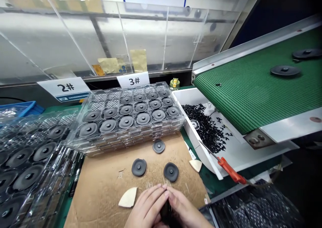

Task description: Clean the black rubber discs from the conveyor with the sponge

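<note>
At the bottom centre, my left hand (147,206) and my right hand (184,208) are closed together around a black part (166,213). Its shape is mostly hidden by my fingers, which curl over it from both sides. Just beyond my fingertips, a dark grey round part with a small centre stud (171,172) lies on the cardboard sheet (100,187). Another such part (139,167) sits to its left and a third (158,146) farther back. Left of my left hand is a cream wedge-shaped pad (128,197); a second cream wedge (195,165) lies at the cardboard's right edge.
Stacked clear trays (130,130) of round parts stand behind, with more trays (32,167) at left. A white bin (241,157) holds small black pieces (208,127); an orange-handled tool (231,171) lies across its edge. A green conveyor (256,87) slopes at right, carrying discs.
</note>
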### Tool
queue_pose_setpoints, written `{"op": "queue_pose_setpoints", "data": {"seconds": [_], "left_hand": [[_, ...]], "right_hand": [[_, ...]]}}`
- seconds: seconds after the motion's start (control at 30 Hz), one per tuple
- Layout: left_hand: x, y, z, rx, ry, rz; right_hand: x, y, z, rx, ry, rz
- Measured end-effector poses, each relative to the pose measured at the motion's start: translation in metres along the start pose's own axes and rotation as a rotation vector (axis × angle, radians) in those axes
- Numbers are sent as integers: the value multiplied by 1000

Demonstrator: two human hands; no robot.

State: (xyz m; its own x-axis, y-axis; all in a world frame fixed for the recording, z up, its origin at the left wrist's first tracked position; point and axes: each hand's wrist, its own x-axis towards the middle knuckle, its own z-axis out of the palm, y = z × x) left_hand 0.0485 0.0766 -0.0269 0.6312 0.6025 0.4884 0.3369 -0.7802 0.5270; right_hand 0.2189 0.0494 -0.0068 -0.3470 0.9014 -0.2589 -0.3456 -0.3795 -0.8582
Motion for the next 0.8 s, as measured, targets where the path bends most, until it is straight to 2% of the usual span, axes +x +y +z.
{"op": "queue_pose_setpoints", "data": {"seconds": [0.07,0.27,0.4,0.5,0.57,0.6,0.7,0.8], "left_hand": [[-7,5,2,-50,9,-98],[-33,21,1,-194,110,-261],[-60,31,4,-405,248,-524],[-81,35,-3,-633,447,-831],[-93,36,-15,-975,674,-1065],[-97,36,-23,-1158,770,-1132],[-108,36,-43,-1510,925,-1136],[-113,38,-54,-1640,995,-1055]], "right_hand": [[-1,0,4,-43,-7,16],[-7,8,24,-163,-29,50],[-7,21,32,-516,-97,78],[6,36,33,-896,-49,-37],[22,49,35,-1071,16,-128],[30,56,37,-1127,29,-160],[57,76,48,-1206,-11,-220],[81,85,56,-1259,-27,-287]]}}
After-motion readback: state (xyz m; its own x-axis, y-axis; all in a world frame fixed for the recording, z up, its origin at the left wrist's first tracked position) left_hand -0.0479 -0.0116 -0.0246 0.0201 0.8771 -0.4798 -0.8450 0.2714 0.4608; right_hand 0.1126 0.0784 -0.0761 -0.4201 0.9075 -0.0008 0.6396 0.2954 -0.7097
